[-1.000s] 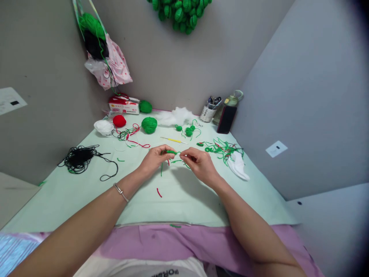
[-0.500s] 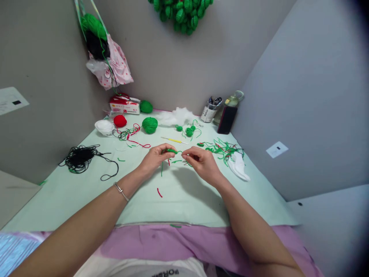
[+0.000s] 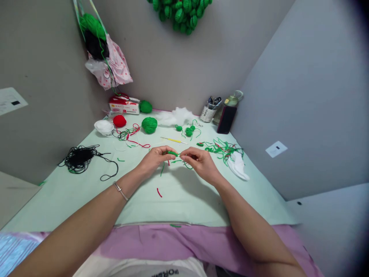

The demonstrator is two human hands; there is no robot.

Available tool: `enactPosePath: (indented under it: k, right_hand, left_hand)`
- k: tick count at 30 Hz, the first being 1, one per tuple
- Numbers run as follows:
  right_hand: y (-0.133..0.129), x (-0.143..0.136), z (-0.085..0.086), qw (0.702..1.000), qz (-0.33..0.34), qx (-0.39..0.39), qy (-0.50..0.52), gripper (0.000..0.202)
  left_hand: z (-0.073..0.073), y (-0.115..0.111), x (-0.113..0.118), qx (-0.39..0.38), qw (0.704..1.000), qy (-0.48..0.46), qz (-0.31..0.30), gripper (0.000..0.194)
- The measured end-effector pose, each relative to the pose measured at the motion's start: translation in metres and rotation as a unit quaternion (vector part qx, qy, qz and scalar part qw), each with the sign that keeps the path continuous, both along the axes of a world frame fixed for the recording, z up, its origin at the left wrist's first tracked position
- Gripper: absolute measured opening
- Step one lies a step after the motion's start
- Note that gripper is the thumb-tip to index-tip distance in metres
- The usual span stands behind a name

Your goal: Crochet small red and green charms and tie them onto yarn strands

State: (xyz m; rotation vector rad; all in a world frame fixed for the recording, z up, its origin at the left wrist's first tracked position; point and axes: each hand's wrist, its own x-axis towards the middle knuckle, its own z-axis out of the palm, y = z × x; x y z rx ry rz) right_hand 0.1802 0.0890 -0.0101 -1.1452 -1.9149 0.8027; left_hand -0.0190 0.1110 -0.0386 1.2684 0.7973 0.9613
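Between thumb and fingers, my left hand (image 3: 157, 157) pinches a small green crocheted piece (image 3: 172, 153) just above the table. My right hand (image 3: 198, 161) is closed in a pinch at the piece's right end. A thin pale glint shows at its fingertips, too small to name. Green yarn (image 3: 188, 166) curves below the right hand. Just beyond both hands lies a yellow-handled crochet hook (image 3: 174, 140). Under and in front of them are yarn snippets, among them a red one (image 3: 159, 192).
Left are a black yarn bundle (image 3: 80, 158), a white ball (image 3: 104, 127), a red ball (image 3: 119, 121) and a green ball (image 3: 149, 125). White stuffing (image 3: 180, 115) and small green pieces (image 3: 189, 131) lie behind. Right are yarn scraps (image 3: 223, 149), a phone (image 3: 227, 120) and a pen cup (image 3: 208, 112).
My right hand has moved slightly left, closing the gap to the green piece. The green strand that spanned the gap no longer shows there, and a pale glint now does.
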Motion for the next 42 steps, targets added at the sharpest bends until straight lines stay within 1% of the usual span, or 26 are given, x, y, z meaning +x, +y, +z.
enactPosePath:
  k: [3, 7, 10, 12, 15, 17, 20, 22, 24, 27, 30, 32, 35, 36, 37, 39, 41, 42]
  right_hand:
    - [0.002, -0.004, -0.003, 0.997, 0.016, -0.046, 0.067, 0.021]
    - [0.004, -0.009, -0.01, 0.99, 0.02, -0.066, 0.122, 0.026]
    - [0.006, -0.009, -0.012, 0.992, 0.009, -0.059, 0.109, 0.025]
    - [0.007, -0.008, -0.012, 0.996, 0.006, -0.048, 0.079, 0.021]
    - [0.009, -0.006, -0.014, 0.999, 0.015, -0.041, 0.029, 0.012]
    - [0.009, -0.006, -0.017, 0.998, 0.024, -0.046, 0.024, 0.013]
    - [0.01, -0.007, -0.022, 0.997, 0.037, -0.053, 0.042, 0.016]
    - [0.009, -0.007, -0.023, 0.997, 0.047, -0.053, 0.038, 0.017]
    - [0.007, -0.007, -0.02, 0.999, 0.035, -0.034, 0.005, 0.018]
    - [0.005, -0.006, -0.015, 0.997, 0.003, 0.037, -0.071, 0.015]
    - [0.003, -0.008, -0.011, 0.99, 0.011, 0.081, -0.115, 0.01]
    - [0.001, -0.011, -0.008, 0.99, 0.02, 0.093, -0.099, 0.013]
    - [-0.001, -0.015, -0.001, 0.994, -0.008, 0.114, -0.001, 0.012]
    - [-0.002, -0.017, 0.001, 0.994, -0.019, 0.104, 0.042, 0.012]
    - [-0.002, -0.017, 0.003, 0.993, -0.023, 0.075, 0.083, 0.013]
    - [0.0, -0.017, 0.005, 0.988, 0.001, -0.034, 0.148, 0.018]
    - [0.003, -0.013, 0.005, 0.968, 0.045, -0.152, 0.192, 0.024]
    - [0.006, -0.01, 0.005, 0.957, 0.052, -0.187, 0.214, 0.027]
  left_hand:
    - [0.003, -0.003, 0.001, -0.028, 0.999, -0.026, -0.006, 0.021]
    - [0.002, -0.005, 0.004, -0.023, 0.999, -0.03, 0.01, 0.018]
    - [-0.001, -0.005, 0.006, -0.009, 0.999, -0.034, 0.019, 0.018]
    - [-0.002, -0.005, 0.006, -0.001, 0.999, -0.035, 0.024, 0.02]
    - [-0.002, -0.002, 0.006, 0.016, 0.999, -0.023, 0.045, 0.021]
    - [-0.004, -0.001, 0.006, 0.028, 0.998, -0.004, 0.056, 0.022]
    - [-0.009, 0.0, 0.007, 0.036, 0.998, 0.036, 0.039, 0.022]
    - [-0.012, 0.0, 0.008, 0.035, 0.998, 0.053, 0.023, 0.022]
    - [-0.015, 0.0, 0.008, 0.034, 0.997, 0.06, 0.015, 0.022]
    - [-0.015, -0.001, 0.007, 0.037, 0.995, 0.092, 0.005, 0.023]
    - [-0.013, -0.004, 0.009, 0.044, 0.989, 0.14, 0.0, 0.024]
    - [-0.011, -0.006, 0.011, 0.044, 0.987, 0.152, -0.003, 0.023]
    - [-0.011, -0.008, 0.014, 0.051, 0.988, 0.146, -0.022, 0.021]
    - [-0.012, -0.009, 0.015, 0.053, 0.987, 0.147, -0.031, 0.02]
    - [-0.012, -0.009, 0.016, 0.053, 0.987, 0.148, -0.041, 0.018]
    - [-0.014, -0.009, 0.015, 0.049, 0.986, 0.146, -0.064, 0.018]
    - [-0.014, -0.009, 0.013, 0.049, 0.986, 0.137, -0.087, 0.02]
    - [-0.014, -0.008, 0.012, 0.05, 0.985, 0.133, -0.095, 0.021]
